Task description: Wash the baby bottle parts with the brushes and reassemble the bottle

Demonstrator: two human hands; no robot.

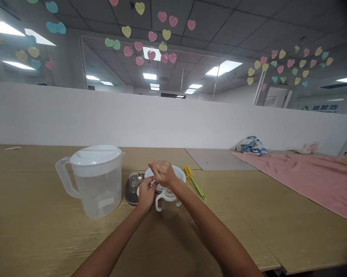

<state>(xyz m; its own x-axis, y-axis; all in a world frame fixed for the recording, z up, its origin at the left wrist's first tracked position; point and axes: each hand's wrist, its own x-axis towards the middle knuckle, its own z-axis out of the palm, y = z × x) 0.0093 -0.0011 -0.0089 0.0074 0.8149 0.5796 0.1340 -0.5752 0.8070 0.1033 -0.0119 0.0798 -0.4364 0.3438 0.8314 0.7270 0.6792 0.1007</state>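
Observation:
My left hand [146,195] is closed, fingertips pinching a small white piece [138,191] whose edge shows at its left; it may be a bottle part, but most of it is hidden. Touching or nearly touching those fingertips, my right hand [163,174] is curled with the thumb up; what lies inside its fingers cannot be made out. Beneath the right wrist stands a clear baby bottle [169,209] with white side handles and an uncovered top. Behind the hands sits a white plate [179,172]. A metal tray [130,198] bearing a clear cap [133,179] is left of my hands.
A large lidded plastic pitcher [100,188] of water stands at left. To the right lies a yellow-headed brush [200,191] with a green handle. Farther right are a pink cloth [294,177] and a crumpled blue-white cloth [251,146]. A white low wall [167,123] backs the table.

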